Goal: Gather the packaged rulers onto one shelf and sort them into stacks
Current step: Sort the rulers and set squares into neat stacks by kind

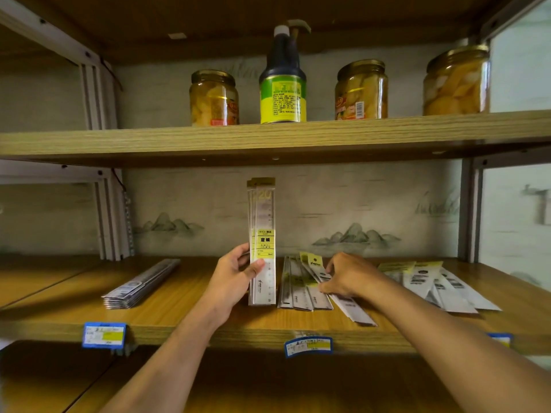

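My left hand [234, 275] grips a small bundle of packaged rulers [262, 234] with yellow labels, held upright with its lower end on the wooden shelf [185, 320]. Just to its right lies a loose pile of packaged rulers [301, 293]; my right hand [347, 277] pinches the top end of one packet there. A neat stack of rulers [140, 284] lies at the shelf's left. A fanned group of dark-labelled packets [441, 284] lies at the right.
On the upper shelf [268, 137] stand three glass jars [214, 98] of preserved fruit and a dark bottle [282, 76] with a green label. Blue price tags [104, 335] hang on the shelf's front edge. Metal uprights [113, 216] frame both sides.
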